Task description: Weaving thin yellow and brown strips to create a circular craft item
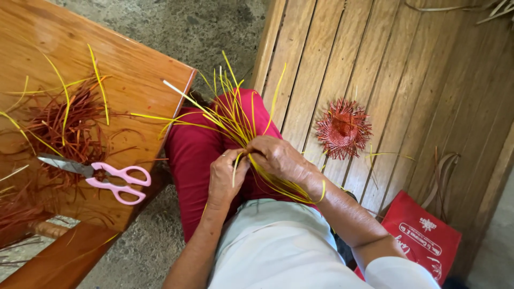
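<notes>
Head view looks down on our lap, where both hands meet near the middle of the frame over the red trousers. Our left hand is closed around the gathered base of a bundle of yellow strips, thumb and fingers pinching it, and our right hand is curled over the same spot from the other side, touching the left. From that shared grip the strips fan up and to the left, and a few loose tails trail down past the right wrist towards the lower middle of the frame.

We judge the strips light, thin and springy: they bend readily but would likely crease or split if folded sharply, and they look smooth enough to slip, so the hold belongs low at the crossing point, not out on the free ends.

At left of the frame, pink-handled scissors lie on the wooden bench among red strips. A small red woven piece rests on the slatted wood at right, well apart from us
</notes>
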